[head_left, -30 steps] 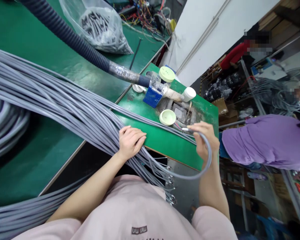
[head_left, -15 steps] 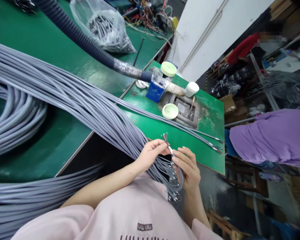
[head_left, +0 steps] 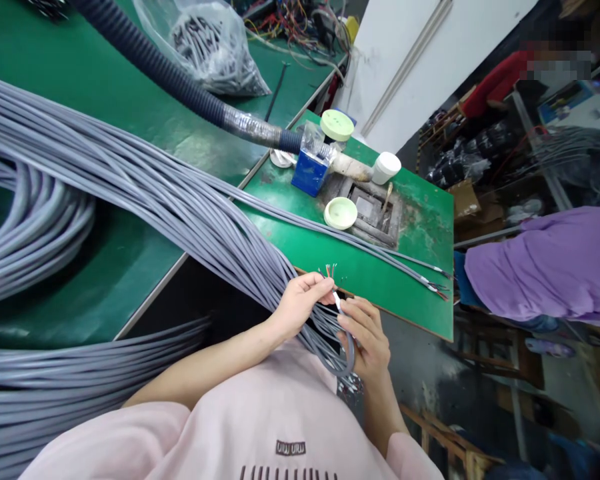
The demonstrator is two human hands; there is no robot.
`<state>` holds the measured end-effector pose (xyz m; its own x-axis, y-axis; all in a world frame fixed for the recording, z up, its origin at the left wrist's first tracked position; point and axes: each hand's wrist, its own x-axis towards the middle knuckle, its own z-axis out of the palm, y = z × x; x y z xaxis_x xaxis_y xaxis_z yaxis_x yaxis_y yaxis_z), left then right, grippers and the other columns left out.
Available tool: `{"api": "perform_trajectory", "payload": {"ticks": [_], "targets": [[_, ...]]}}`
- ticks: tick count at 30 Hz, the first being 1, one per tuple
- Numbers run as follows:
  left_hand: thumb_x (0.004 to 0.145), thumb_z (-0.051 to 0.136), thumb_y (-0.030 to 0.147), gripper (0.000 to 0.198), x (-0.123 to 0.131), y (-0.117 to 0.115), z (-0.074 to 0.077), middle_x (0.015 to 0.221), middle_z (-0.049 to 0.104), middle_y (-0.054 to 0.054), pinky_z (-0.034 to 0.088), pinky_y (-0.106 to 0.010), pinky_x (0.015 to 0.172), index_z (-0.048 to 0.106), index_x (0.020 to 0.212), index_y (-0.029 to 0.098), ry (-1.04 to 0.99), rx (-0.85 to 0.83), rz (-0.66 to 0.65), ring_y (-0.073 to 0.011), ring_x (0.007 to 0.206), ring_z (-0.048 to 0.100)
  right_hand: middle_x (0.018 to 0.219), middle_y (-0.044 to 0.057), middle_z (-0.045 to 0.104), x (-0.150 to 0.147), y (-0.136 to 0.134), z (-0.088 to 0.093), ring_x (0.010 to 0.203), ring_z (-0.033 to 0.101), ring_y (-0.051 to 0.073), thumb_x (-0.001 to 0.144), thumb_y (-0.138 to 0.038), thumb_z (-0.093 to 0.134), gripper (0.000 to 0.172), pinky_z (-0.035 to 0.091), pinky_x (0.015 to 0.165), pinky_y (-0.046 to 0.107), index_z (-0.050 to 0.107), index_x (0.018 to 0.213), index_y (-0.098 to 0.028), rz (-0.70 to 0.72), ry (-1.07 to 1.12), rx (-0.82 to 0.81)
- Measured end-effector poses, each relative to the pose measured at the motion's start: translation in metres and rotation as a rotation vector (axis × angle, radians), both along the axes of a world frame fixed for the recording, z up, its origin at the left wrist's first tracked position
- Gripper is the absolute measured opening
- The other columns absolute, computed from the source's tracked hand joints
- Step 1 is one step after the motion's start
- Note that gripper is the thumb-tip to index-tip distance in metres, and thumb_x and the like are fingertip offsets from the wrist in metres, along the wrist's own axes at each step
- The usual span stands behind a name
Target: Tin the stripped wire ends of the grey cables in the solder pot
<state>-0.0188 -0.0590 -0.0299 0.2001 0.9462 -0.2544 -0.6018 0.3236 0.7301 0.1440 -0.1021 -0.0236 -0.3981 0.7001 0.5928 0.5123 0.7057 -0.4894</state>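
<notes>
My left hand (head_left: 307, 300) pinches the stripped end of a grey cable, just below its fan of thin coloured wires (head_left: 330, 270). Close beside it, my right hand (head_left: 366, 337) is closed around the same grey cable (head_left: 350, 350), below a short white band (head_left: 337, 300). From there the cable bends down in a loop. A thick bundle of grey cables (head_left: 180, 200) runs from the left over the table and passes under my left hand. Its stripped ends (head_left: 351, 383) hang below my right hand, partly hidden.
On the green table (head_left: 300, 243) lie a few separate cables (head_left: 380, 252) with stripped ends. Behind them are a blue box (head_left: 310, 175) on a ribbed hose (head_left: 180, 87), a solder-pot-like square fixture (head_left: 375, 207), pale green lids (head_left: 341, 213) and a white cup (head_left: 386, 167). A person in purple (head_left: 550, 267) is at right.
My right hand has shifted slightly left and the cable loop with it. The wire tips are fanned a little differently. The whole view has shifted slightly.
</notes>
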Motion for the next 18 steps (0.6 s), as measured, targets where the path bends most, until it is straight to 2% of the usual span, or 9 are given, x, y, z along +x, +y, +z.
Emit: {"api": "perform_trajectory", "payload": {"ticks": [12, 18], "targets": [[0.073, 0.073, 0.044, 0.034, 0.0031, -0.0015, -0.0039, 0.059, 0.063, 0.000, 0.043, -0.022, 0.062, 0.062, 0.061, 0.015, -0.015, 0.017, 0.011, -0.0086, 0.057, 0.054, 0.117, 0.008, 0.068, 0.0026, -0.0024, -0.0022, 0.109, 0.062, 0.026, 0.091, -0.010, 0.046, 0.042, 0.054, 0.086, 0.054, 0.061, 0.123, -0.031, 0.023, 0.125, -0.078], [0.070, 0.075, 0.046, 0.036, 0.0041, -0.0018, 0.0011, 0.057, 0.063, 0.000, 0.043, -0.022, 0.061, 0.060, 0.059, 0.015, 0.049, 0.052, 0.040, -0.0090, 0.056, 0.054, 0.119, 0.007, 0.068, 0.0029, -0.0043, -0.0015, 0.108, 0.063, 0.026, 0.088, -0.006, 0.046, 0.046, 0.053, 0.086, 0.052, 0.062, 0.123, -0.032, -0.009, 0.128, -0.098]]}}
